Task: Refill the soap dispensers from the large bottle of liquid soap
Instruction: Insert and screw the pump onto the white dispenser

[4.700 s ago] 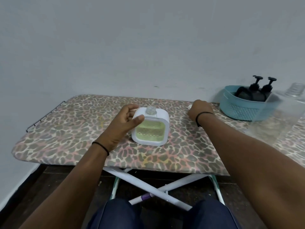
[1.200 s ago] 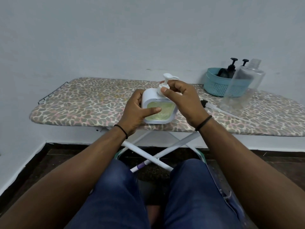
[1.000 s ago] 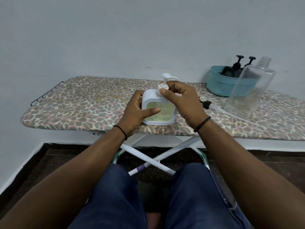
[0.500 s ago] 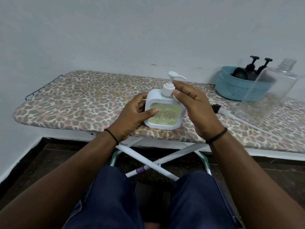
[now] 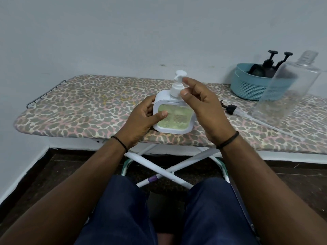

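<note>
Near the front edge of the ironing board (image 5: 74,110) stands your white soap dispenser (image 5: 174,114), upright, with yellow-green liquid showing through its window and its white pump (image 5: 178,85) fitted on top. Your left hand (image 5: 141,121) grips the dispenser's left side, thumb laid across the front. Your right hand (image 5: 201,105) hovers just beside the pump, its grip loose and half open; the fingertips sit next to the pump neck, and you cannot tell whether they touch it. Farther right a loose black-capped pump tube (image 5: 247,114) lies on the board, beside the large clear bottle (image 5: 290,85). Behind the bottle a blue basket (image 5: 247,85) holds black pump dispensers (image 5: 269,66).
</note>
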Available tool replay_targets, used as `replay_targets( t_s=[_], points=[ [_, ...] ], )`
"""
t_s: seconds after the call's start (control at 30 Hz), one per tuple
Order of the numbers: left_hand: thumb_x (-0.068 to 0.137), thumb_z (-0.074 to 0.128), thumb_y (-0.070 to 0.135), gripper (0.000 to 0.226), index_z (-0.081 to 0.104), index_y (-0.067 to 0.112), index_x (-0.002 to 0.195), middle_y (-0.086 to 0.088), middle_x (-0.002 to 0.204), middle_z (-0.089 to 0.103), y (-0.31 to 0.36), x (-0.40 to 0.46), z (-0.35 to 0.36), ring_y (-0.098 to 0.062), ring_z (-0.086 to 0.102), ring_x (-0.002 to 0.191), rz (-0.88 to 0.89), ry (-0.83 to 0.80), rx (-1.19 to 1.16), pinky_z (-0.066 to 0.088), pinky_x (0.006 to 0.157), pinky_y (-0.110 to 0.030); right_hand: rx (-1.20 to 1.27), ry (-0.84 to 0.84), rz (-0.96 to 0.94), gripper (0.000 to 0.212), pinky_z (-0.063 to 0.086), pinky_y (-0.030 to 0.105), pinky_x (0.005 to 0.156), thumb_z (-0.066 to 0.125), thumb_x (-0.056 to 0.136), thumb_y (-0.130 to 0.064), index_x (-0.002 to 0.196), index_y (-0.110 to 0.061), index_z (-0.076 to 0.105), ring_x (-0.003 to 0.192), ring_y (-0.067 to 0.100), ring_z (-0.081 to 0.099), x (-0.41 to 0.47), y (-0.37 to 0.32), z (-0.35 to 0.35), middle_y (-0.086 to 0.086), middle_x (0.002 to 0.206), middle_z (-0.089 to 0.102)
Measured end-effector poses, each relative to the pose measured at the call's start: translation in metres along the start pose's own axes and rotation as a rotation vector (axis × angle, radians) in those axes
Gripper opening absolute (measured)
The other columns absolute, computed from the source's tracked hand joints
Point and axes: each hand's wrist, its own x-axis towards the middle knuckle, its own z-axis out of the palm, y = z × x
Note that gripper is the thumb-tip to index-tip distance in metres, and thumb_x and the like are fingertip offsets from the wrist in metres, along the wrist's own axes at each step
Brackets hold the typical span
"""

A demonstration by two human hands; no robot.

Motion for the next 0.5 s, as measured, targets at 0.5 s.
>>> replay_targets(
  t_s=[0.5],
  points=[
    [0.09, 0.07, 0.026, 0.046, 0.056, 0.034, 0.134, 0.005, 0.123, 0.071, 0.003, -0.002, 0.001, -0.02, 0.07, 0.112, 0.0, -0.009, -0.033, 0.059, 0.074, -0.026, -0.038, -0.041, 0.068, 0.028, 0.051, 0.045, 0.097, 0.063, 0.096, -0.032, 0.123, -0.023, 0.065, 0.108, 0.024, 0.064, 0.007, -0.013, 0.004, 0.01, 0.114, 0.067]
  ],
)
